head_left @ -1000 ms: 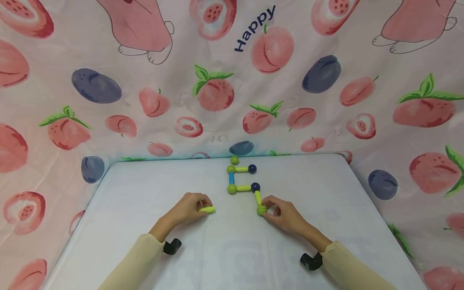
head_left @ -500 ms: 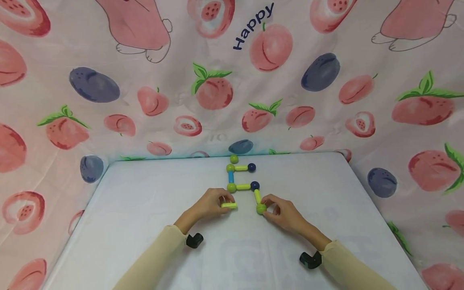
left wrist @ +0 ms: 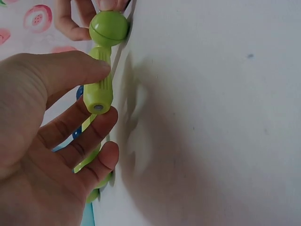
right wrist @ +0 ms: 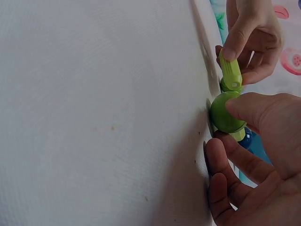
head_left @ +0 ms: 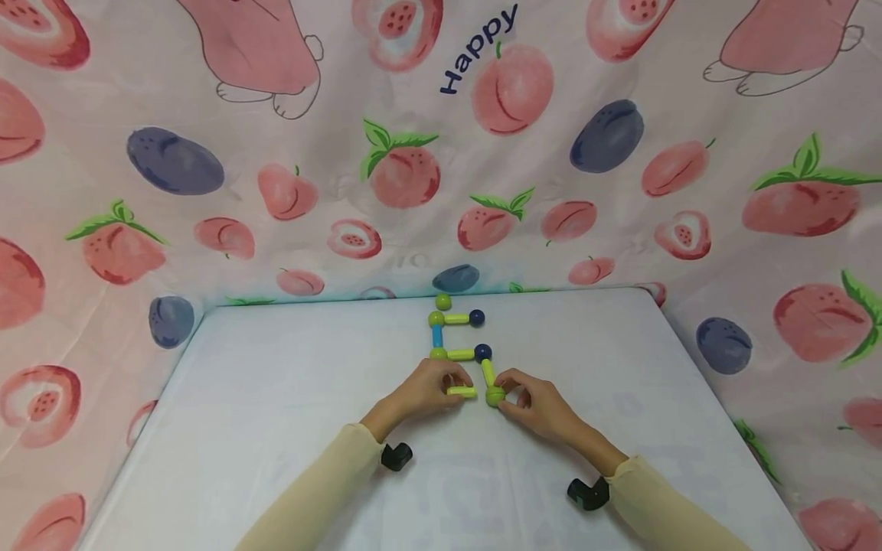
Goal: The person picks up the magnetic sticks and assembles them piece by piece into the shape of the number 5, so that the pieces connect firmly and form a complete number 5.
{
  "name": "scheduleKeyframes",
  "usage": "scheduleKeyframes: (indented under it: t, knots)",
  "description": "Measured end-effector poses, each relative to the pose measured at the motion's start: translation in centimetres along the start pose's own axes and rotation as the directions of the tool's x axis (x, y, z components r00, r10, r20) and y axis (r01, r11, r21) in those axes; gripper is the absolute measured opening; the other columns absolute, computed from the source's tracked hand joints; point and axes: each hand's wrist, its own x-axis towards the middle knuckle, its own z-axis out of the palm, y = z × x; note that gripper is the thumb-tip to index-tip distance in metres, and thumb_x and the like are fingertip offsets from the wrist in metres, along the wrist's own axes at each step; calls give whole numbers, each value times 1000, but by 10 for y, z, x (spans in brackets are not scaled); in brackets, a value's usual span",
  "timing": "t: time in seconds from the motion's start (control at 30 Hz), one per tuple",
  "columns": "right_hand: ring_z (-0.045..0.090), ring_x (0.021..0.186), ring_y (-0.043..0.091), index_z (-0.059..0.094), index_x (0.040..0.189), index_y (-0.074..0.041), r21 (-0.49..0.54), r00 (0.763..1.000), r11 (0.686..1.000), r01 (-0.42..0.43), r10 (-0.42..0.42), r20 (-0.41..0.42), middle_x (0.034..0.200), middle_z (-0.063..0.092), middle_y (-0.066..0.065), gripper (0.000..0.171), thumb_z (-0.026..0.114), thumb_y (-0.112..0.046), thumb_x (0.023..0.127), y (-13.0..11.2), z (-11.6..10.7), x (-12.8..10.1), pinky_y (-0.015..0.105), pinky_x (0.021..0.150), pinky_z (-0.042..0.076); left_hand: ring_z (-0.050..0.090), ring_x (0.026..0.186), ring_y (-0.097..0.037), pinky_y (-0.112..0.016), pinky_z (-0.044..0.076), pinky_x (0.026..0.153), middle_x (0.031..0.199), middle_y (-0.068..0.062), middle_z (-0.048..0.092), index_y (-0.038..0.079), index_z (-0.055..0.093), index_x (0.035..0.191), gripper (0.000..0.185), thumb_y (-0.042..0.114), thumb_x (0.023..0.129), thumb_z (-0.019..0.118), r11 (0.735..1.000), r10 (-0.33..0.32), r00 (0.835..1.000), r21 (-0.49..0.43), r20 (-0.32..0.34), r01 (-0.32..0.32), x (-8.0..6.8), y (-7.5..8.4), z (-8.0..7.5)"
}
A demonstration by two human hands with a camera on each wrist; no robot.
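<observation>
Left hand [head_left: 422,392] pinched a short yellow-green rod [head_left: 461,392] between thumb and forefinger. In the left wrist view the thumb lay over the top of the rod and the forefinger sat under it; the other fingers were loosely curled below and gripped nothing. The rod's near end stuck out just past the fingertips, its far end pointed at the green ball [head_left: 494,396].

Right hand [head_left: 534,404] gripped that green ball with thumb and fingertips. In the right wrist view the thumb pressed on the ball's side, the remaining fingers curled underneath. The ball sat at the fingertips, on the white table [head_left: 276,428].

Rod end and ball: touching or just shy of it. The left wrist view showed them in line and apparently meeting, but a hairline gap could not be ruled out.

From the ball another yellow-green rod [head_left: 488,373] ran away from the right fingertips to a dark blue ball [head_left: 483,352]. Just beyond the left fingertips: a green ball [head_left: 439,353] joined to that blue ball by a third yellow-green rod [head_left: 460,354]. Farther out a blue rod [head_left: 437,335] led to more balls and one more rod, well clear of both hands.

Fruit-print cloth [head_left: 413,168] hung behind and to the sides.
</observation>
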Motion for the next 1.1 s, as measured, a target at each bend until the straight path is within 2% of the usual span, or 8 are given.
scheduleKeyframes:
  t: [0.27,0.57,0.73,1.1]
  knots:
    - [53,69,8,65,119,-21,-1,1000,1000,-5,5,3,107,69,-2,32,79,-13,92,1,0,-1,24,64,47,60,83,-14,-25,51,74,93,4,71,10,78,105,21,1,86,79,1000,-3,1000,-10,11,3,6,4,4]
    - [54,68,7,65,119,-21,4,1000,1000,11,-11,-7,106,70,-1,32,79,-13,91,2,1,0,24,63,47,61,84,-13,-25,52,75,95,2,72,9,78,106,21,0,86,78,1000,27,999,2,19,-27,8,6,8]
    - [54,68,7,65,119,-20,15,1000,999,29,-29,-9,106,71,-1,32,79,-12,91,2,1,0,24,63,48,60,83,-13,-23,50,74,94,4,71,10,77,106,21,1,87,78,1000,18,999,-2,27,-18,9,6,9]
    - [54,68,6,65,119,-22,8,1000,1000,15,-15,-6,107,70,-2,32,79,-12,91,3,1,-1,24,63,47,60,81,-11,-22,50,73,92,6,71,10,78,105,21,2,86,78,1000,16,1000,0,23,-16,9,5,9]
